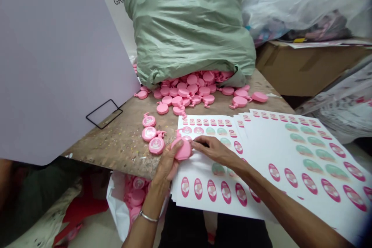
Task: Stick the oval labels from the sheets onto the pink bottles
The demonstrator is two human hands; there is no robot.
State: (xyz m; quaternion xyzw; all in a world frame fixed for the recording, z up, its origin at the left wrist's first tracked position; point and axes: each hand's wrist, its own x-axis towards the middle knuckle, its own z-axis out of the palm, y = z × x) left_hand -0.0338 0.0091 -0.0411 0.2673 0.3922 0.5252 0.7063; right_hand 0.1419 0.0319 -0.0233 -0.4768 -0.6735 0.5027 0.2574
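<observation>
My left hand [168,161] grips a flat round pink plastic pump bottle [183,149], with its pump head pointing up and away. The fingertips of my right hand [210,151] lie against the bottle's right side, just above the sticker sheets [290,186]. I cannot tell whether they pinch anything. These stacked white sheets carry rows of pink oval and green labels. Three pink bottles with round labels [152,135] lie on the wooden table [116,147] left of my hands. Many unlabelled pink bottles [186,95] spill from a pale green woven sack [188,23].
A large lilac board [58,58] with a black wire stand [104,114] leans over the table's left side. A white bag of pink bottles [136,197] sits below the table edge. A cardboard box [305,69] and plastic bags [302,4] stand at the back right.
</observation>
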